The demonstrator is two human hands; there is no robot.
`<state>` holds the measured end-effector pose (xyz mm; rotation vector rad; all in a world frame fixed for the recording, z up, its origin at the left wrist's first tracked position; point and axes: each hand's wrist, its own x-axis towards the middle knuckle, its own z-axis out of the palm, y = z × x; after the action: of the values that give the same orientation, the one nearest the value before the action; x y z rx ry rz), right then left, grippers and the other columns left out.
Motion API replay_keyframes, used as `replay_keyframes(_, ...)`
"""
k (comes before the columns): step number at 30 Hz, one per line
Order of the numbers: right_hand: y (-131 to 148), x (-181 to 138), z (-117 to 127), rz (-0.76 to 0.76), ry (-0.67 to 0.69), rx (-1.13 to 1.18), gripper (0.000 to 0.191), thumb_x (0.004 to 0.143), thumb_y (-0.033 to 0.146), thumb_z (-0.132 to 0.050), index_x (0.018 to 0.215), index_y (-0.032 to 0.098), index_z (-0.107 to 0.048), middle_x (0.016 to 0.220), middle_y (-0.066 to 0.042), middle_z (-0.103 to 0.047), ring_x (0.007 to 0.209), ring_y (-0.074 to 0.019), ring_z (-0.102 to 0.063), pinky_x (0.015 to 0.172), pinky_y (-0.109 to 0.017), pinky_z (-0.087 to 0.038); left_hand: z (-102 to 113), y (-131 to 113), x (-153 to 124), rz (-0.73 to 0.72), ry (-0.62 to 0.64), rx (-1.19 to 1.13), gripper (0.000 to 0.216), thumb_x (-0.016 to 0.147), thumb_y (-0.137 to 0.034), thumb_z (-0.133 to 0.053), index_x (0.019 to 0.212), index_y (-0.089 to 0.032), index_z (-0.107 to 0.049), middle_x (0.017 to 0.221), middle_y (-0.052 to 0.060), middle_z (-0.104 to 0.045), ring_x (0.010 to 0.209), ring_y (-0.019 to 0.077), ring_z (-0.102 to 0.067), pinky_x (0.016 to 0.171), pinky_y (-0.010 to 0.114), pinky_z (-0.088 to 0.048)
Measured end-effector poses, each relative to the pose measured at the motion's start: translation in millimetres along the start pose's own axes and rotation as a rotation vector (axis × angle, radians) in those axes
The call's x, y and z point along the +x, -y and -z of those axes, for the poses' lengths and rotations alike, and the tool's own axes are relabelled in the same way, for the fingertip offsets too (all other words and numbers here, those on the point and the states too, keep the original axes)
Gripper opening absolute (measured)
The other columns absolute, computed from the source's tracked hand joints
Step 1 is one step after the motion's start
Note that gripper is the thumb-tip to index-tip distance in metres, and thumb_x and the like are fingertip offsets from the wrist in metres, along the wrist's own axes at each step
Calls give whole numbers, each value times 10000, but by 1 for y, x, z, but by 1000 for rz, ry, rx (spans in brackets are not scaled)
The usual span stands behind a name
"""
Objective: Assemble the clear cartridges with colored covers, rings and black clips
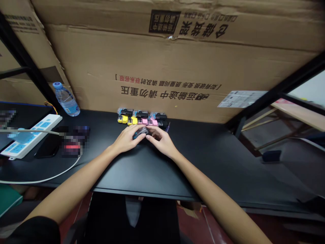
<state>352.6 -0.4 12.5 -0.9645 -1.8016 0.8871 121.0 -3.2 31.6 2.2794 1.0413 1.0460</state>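
Note:
My left hand (pixel 127 138) and my right hand (pixel 163 141) meet over the black table. Between them, closed in the fingers of both, is a small dark item with clear, shiny parts and a touch of blue (pixel 140 132); the fingers cover much of it, and its kind is not plain. Just beyond my hands lie small black-and-clear pieces (pixel 141 114) in a row. In front of that row are yellow pieces (pixel 124 119) and pink pieces (pixel 153 122). A thin dark purple tool, perhaps a screwdriver (pixel 168 126), lies beside my right hand's fingertips.
A large cardboard sheet (pixel 142 57) stands behind the table (pixel 203 162). To the left are a water bottle (pixel 66 99), a white power strip (pixel 34 135), a black phone (pixel 47 145) and a pale cable (pixel 63 173). Black metal frame bars (pixel 274 79) rise at both sides.

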Motion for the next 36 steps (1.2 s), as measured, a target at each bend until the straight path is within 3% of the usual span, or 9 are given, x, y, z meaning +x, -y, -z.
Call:
replay_keyframes(6,5,2,3,-13,-27,6,480,959,485,-757,1383,268,-704,1105,-67,-759,819,-206,-680,827,-405,-611,-3,5,4,49,-139,-149,398,1056,-408,-627,1395,-214,-703,1264,85,-801,1085,236,-756,1038,392,-585)
replay_keyframes(9,6,4,12,-34,-92,7,477,950,495,-762,1368,271,-714,1200,-78,-770,765,-186,-658,834,-411,-610,1,10,6,133,-281,-200,412,1041,-429,-641,1382,-205,-702,1118,64,-804,939,206,-731,951,364,-593)
replay_keyframes(11,6,5,18,-40,-122,10,479,940,505,-773,1354,271,-723,1241,-80,-776,772,-186,-665,842,-411,-611,4,14,7,170,-332,-227,447,1013,-448,-676,1390,-207,-691,1137,67,-792,935,203,-722,938,361,-596)
replay_keyframes(16,6,4,23,-51,-102,-6,424,932,533,-783,1255,257,-784,904,-27,-766,675,-185,-611,736,-384,-579,5,20,7,195,-235,-360,466,989,-498,-694,1369,-230,-660,1355,110,-743,1156,242,-740,1015,385,-604)
replay_keyframes(19,5,2,21,-59,-92,-1,444,925,542,-791,1263,254,-786,780,3,-700,641,-181,-577,696,-371,-553,1,21,5,233,-139,-471,591,900,-502,-806,1394,-233,-624,1323,119,-763,1169,261,-761,1026,409,-619)
replay_keyframes(25,4,0,13,8,-63,-64,369,938,525,-772,1162,232,-788,923,-39,-764,730,-195,-653,763,-386,-583,-3,21,1,238,-29,-366,469,819,-517,-882,1114,-176,-756,1079,102,-829,977,271,-789,977,442,-630)
replay_keyframes(30,6,2,30,162,-103,-322,254,1039,434,-635,1139,259,-789,1128,-90,-775,974,-258,-717,943,-447,-586,5,19,-1,120,31,-164,355,892,-474,-829,1132,-217,-786,1060,47,-842,956,243,-788,975,393,-611)
replay_keyframes(33,-2,3,54,95,-184,-523,292,1060,374,-549,1177,246,-785,1123,-117,-763,1048,-289,-703,964,-457,-570,8,20,-1,104,77,-142,348,903,-483,-820,1129,-219,-789,1076,45,-845,957,239,-790,945,367,-612)
replay_keyframes(36,-16,2,74,-98,-208,-653,313,1026,355,-563,1206,221,-781,978,-99,-766,950,-280,-715,889,-417,-556,10,20,-1,113,114,-177,398,917,-491,-804,1207,-221,-781,1144,54,-842,1018,247,-787,979,371,-601)
